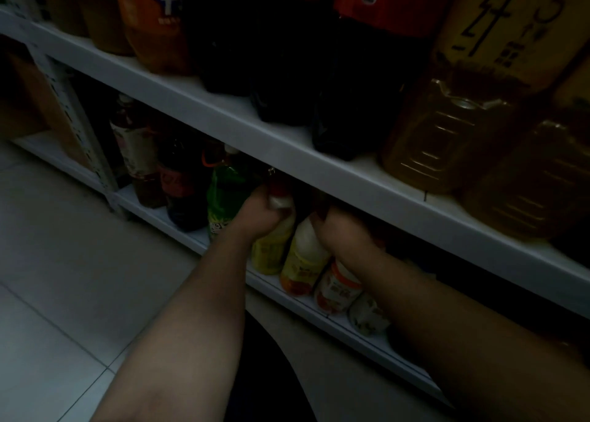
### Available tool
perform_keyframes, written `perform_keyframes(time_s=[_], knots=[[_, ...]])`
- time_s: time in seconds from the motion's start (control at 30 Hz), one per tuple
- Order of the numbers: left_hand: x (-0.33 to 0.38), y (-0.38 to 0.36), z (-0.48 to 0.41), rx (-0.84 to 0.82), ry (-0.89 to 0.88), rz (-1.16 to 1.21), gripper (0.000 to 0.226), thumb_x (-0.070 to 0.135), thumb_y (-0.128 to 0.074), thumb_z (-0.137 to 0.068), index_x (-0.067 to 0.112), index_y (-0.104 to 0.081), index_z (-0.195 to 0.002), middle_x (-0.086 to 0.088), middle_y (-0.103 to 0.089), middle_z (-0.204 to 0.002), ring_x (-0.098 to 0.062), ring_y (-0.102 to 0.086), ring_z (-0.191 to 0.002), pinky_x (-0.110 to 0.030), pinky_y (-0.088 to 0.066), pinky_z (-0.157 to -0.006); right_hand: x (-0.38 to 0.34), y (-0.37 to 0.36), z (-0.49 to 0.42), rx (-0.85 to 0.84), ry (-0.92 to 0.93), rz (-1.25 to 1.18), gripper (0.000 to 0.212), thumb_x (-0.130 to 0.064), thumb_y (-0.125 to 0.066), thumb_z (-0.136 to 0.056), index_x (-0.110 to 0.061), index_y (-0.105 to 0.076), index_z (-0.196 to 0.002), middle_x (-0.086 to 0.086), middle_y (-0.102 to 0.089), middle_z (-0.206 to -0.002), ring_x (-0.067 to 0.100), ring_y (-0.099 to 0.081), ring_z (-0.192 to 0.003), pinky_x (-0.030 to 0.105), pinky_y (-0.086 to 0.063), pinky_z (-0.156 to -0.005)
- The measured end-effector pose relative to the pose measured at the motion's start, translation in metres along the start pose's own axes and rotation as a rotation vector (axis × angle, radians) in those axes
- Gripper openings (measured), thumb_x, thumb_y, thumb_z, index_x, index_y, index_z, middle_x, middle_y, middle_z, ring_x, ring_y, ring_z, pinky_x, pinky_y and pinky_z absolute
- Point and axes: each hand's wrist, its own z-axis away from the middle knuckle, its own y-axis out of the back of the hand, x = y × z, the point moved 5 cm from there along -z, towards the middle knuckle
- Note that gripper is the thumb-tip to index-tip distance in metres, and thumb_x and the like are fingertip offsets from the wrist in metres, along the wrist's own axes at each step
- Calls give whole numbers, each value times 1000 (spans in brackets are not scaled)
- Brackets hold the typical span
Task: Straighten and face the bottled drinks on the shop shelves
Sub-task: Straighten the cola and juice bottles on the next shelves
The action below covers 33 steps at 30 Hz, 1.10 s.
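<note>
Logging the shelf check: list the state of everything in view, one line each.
left hand: grips the yellow bottle's neck.
right hand: grips the pale bottle's top.
yellow bottle: standing on the lower shelf, held.
pale bottle: standing beside it, held.
green bottle: standing, untouched.
cola bottles: standing on the upper shelf, untouched.
</note>
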Motion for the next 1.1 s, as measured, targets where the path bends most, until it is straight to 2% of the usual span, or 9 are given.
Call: perform_keyframes(time_s=[0.13,0.2,0.3,0.47,0.67,0.77,0.87,0.97,1.1], knots=[[8,-5,5,306,96,-290,81,52,-73,-72,4,-46,-131,-22,-49,-127,-39,-48,-114,-40,-46,-86,1,4,1,-7,-33,-87,46,-37,-39,-99,-9,-43,-136,13,-47,-138,28,-42,-128,31,-22,-109],[8,-7,4,357,126,-327,68,48,-70,-77,3,-52,-123,-22,-53,-120,-39,-51,-108,-36,-46,-77,0,4,3,-66,-24,-70,46,-36,-38,-100,-9,-41,-137,12,-44,-141,26,-38,-131,30,-19,-108],[12,-4,-2,347,69,-243,39,37,-66,-83,5,-62,-105,-19,-64,-105,-37,-59,-96,-27,-38,-66,0,3,5,-117,12,-62,41,-30,-37,-101,-5,-44,-133,17,-47,-136,30,-40,-129,32,-26,-102],[5,1,-6,111,84,-101,46,29,-70,-81,13,-58,-123,-12,-62,-119,-30,-59,-105,-32,-48,-85,4,5,5,-82,-44,-58,45,-36,-40,-99,-8,-45,-133,15,-48,-136,29,-43,-127,33,-27,-107],[6,5,7,-60,70,-23,56,13,-68,-80,17,-48,-133,-7,-56,-119,-24,-54,-110,-23,-40,-80,5,1,6,-96,-4,-24,43,-34,-39,-100,-8,-45,-134,15,-50,-134,29,-45,-125,32,-29,-104],[10,5,10,-4,-37,-128,61,20,-75,-77,11,-49,-132,-13,-56,-128,-29,-53,-116,-25,-40,-87,7,2,5,-90,-1,-51,41,-33,-41,-100,-7,-48,-130,15,-52,-131,29,-47,-122,32,-31,-102],[14,4,9,76,-33,-246,68,38,-77,-72,9,-49,-128,-15,-56,-123,-33,-55,-111,-35,-48,-88,6,7,6,-101,53,-240,30,-23,-42,-99,-4,-57,-116,18,-61,-115,33,-58,-104,32,-40,-76],[17,1,14,199,22,-477,82,58,-73,-68,8,-46,-128,-17,-53,-118,-36,-54,-104,-41,-51,-79,11,6,3,-164,26,-344,35,-25,-40,-100,-2,-55,-122,20,-59,-120,35,-55,-109,36,-42,-84],[18,1,15,197,-37,-396,84,53,-77,-66,8,-45,-130,-19,-53,-119,-37,-53,-107,-39,-49,-82,13,6,0,-211,-11,-353,39,-24,-38,-101,0,-48,-130,21,-52,-131,34,-49,-120,34,-38,-93]])
